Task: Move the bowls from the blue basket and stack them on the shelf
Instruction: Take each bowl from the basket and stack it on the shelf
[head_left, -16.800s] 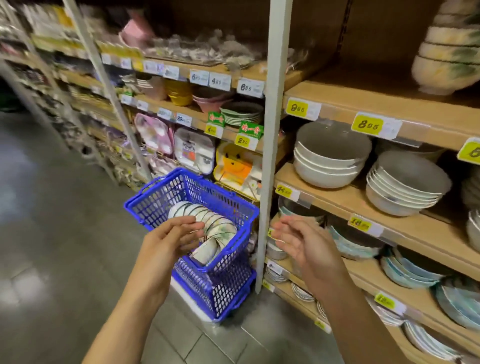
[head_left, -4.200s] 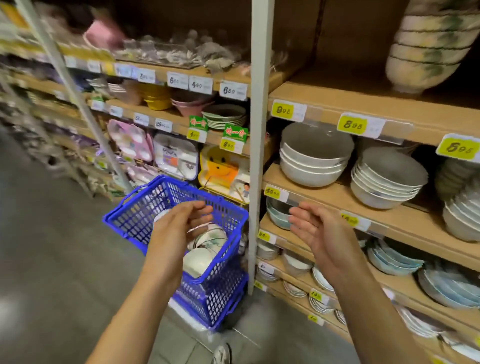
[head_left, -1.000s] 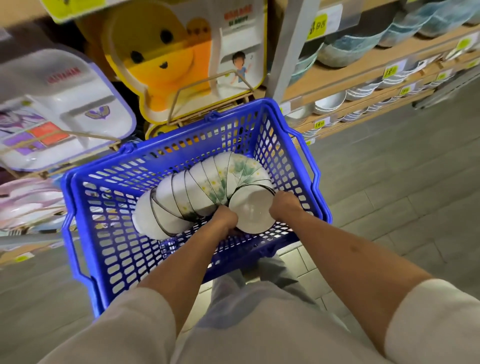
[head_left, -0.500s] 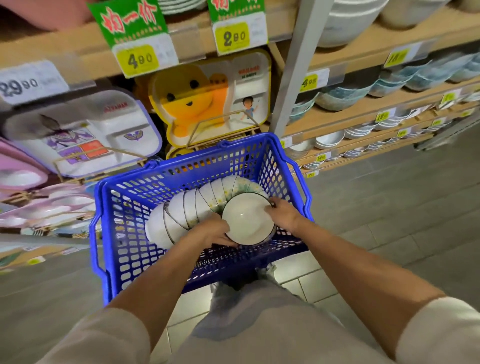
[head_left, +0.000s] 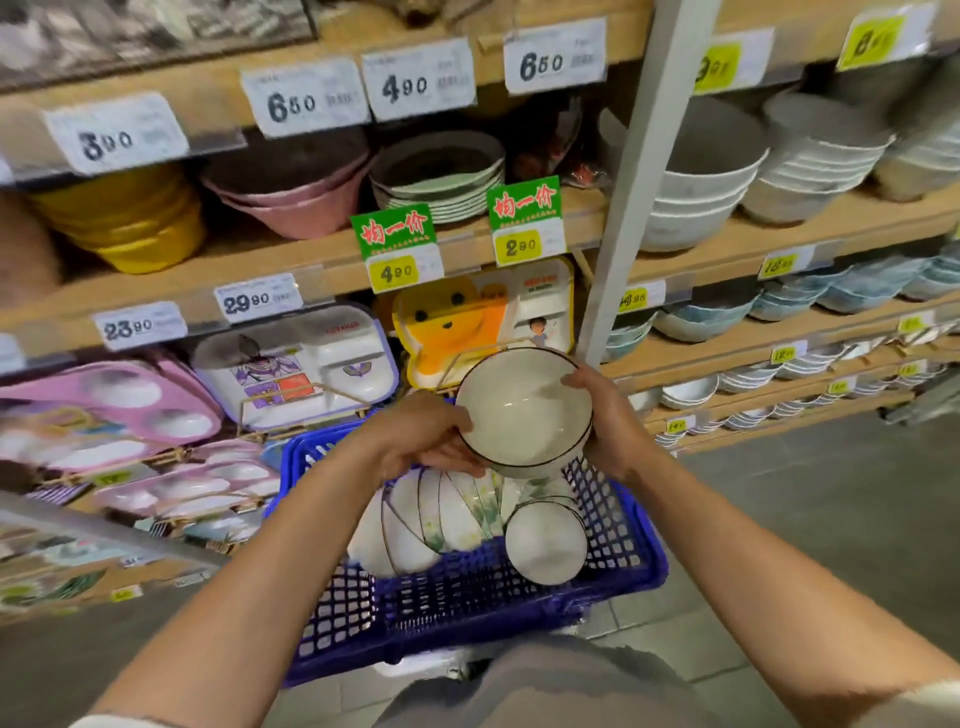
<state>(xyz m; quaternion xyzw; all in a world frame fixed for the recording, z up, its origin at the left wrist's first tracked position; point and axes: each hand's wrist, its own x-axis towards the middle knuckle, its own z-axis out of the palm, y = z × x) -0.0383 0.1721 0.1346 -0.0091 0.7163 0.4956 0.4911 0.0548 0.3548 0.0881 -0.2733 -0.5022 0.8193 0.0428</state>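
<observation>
Bowl: I hold it up over the blue basket.
Left hand: my fingers curl on its left rim.
Right hand: my fingers curl on its right rim.
Other bowls: in a row inside the basket.

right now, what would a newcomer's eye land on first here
A white bowl with a dark rim sits at centre, gripped between the left hand and the right hand. Just below it, the blue basket holds a row of nested bowls lying on their sides. Behind, price tags line the wooden shelves.
</observation>
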